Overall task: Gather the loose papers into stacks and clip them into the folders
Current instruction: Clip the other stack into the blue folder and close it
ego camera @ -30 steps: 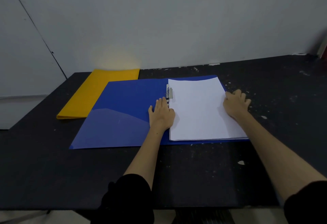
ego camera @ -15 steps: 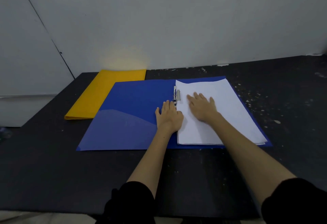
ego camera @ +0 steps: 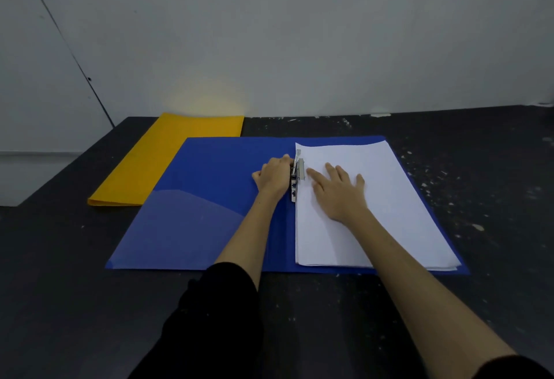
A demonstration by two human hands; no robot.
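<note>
A blue folder [ego camera: 215, 187] lies open on the black table. A stack of white papers [ego camera: 389, 198] rests on its right half. The metal clip [ego camera: 296, 175] sits along the spine at the stack's left edge, its lever raised. My left hand [ego camera: 274, 176] has its fingers curled at the clip from the left side. My right hand [ego camera: 337, 190] lies flat on the papers with fingers spread, fingertips close to the clip. A shut yellow folder [ego camera: 180, 157] lies behind the blue one at the far left.
The black table [ego camera: 90, 288] is speckled with white paint marks on the right. Its left edge runs diagonally past the yellow folder. A grey wall [ego camera: 299, 34] stands close behind the table's back edge.
My right hand slid from the stack's right edge to its left part near the clip. My left hand moved up from lying flat by the spine and curled its fingers at the clip.
</note>
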